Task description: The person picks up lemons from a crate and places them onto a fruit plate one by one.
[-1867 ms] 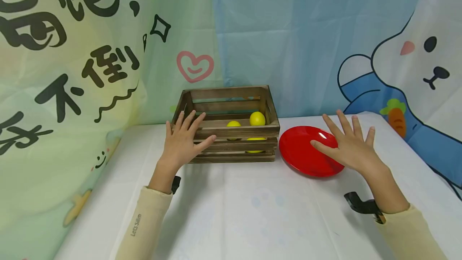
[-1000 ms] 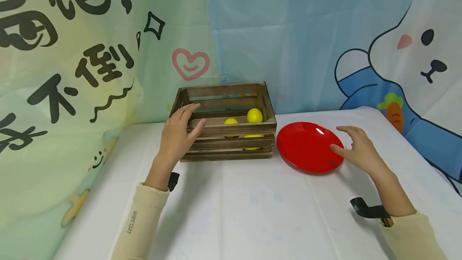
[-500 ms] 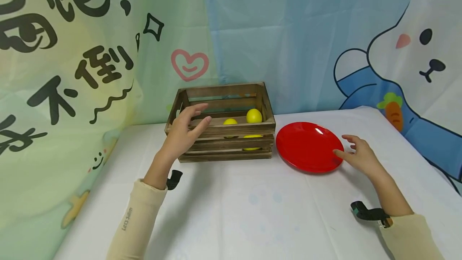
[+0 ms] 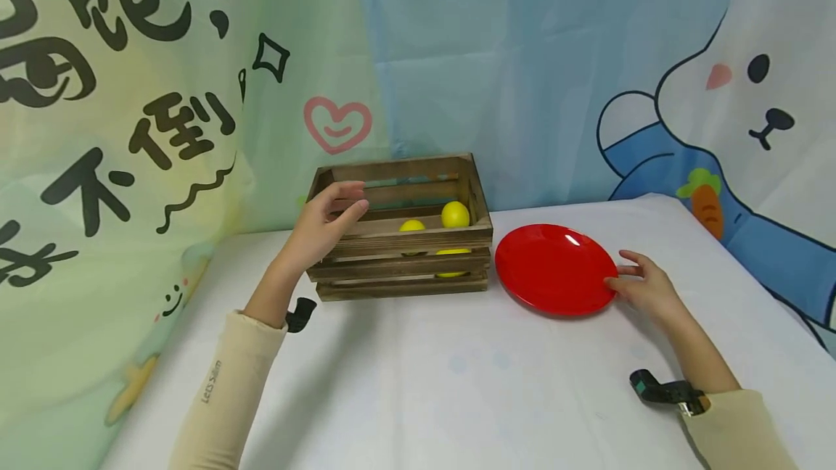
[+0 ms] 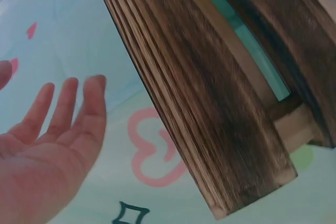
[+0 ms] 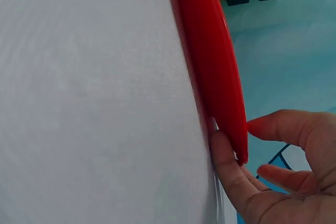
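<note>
Well, in the head view a white tablecloth covers the lower part, and a red plate lies on it, just right of a wooden crate. The right hand pinches the plate by its right rim, with the thumb over the edge. The left hand hangs by the crate's front left corner, fingers loosely bent and nothing in its grasp. Inside the slatted crate are two yellow balls, one near the right side, the other partly hidden by the front slat; more yellow shows through the gap lower down. Both arms wear beige sleeves, with black mounts at the wrists. Behind hangs a printed curtain with dark lettering on the left, a pink heart above the crate and a white cartoon animal on the right.

In the left wrist view, the left hand's fingers stand beside the dark planks of the crate, apart from the wood, so the hand is free. A little yellow shows at the top edge between the planks.

In the right wrist view, the plate appears nearly edge-on along the white cloth. One fingertip presses its upper face and another is tucked underneath, the rim gripped between them. Part of something yellow and part of the crate show at the top, beyond the plate.
</note>
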`<state>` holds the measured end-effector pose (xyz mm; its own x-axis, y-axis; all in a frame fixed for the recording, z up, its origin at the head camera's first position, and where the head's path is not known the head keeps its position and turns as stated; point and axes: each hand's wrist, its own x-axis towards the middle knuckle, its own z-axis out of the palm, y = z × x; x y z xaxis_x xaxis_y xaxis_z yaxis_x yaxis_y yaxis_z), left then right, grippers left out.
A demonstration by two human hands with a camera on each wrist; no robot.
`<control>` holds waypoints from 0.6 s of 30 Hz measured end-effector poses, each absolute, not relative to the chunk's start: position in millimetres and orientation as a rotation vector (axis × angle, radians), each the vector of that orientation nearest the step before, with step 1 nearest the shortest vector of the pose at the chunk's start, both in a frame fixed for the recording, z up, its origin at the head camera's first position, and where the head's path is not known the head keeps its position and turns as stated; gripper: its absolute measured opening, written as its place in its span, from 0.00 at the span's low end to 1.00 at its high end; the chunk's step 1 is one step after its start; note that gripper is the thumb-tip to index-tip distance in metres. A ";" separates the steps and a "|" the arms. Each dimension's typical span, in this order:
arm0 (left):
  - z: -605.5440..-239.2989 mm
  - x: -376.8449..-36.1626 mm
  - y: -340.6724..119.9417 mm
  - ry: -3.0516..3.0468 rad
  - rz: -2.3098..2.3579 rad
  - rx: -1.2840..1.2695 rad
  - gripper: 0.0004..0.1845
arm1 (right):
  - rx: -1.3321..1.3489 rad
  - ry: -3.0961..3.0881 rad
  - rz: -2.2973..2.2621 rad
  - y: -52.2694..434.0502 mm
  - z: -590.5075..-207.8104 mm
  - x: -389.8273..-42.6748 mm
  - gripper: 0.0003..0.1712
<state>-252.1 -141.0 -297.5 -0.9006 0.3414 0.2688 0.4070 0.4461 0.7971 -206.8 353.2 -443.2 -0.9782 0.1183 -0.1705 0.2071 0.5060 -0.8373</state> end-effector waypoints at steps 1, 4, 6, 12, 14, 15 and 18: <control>-296.1 -255.0 -143.2 -2.608 -1.514 -0.674 0.22 | 0.286 2.636 -1.485 352.9 -443.9 -207.4 0.44; -291.2 -261.7 -147.4 -2.595 -1.651 -0.649 0.22 | 0.270 2.615 -1.474 353.5 -446.6 -207.4 0.44; -287.5 -264.3 -147.5 -2.581 -1.738 -0.631 0.22 | 0.242 2.598 -1.486 356.0 -448.7 -206.3 0.43; -273.5 -266.1 -143.3 -2.576 -1.762 -0.676 0.23 | 0.264 2.315 -1.862 364.6 -456.5 -210.5 0.46; -268.1 -267.8 -142.0 -2.584 -1.714 -0.710 0.23 | 0.261 2.277 -1.920 364.5 -459.0 -213.8 0.48; -265.6 -269.1 -140.7 -2.591 -1.689 -0.723 0.22 | 0.256 2.283 -1.925 364.5 -460.3 -214.5 0.49; -262.0 -276.4 -133.8 -2.623 -1.636 -0.774 0.22 | 0.270 2.317 -1.902 366.1 -464.4 -210.8 0.50</control>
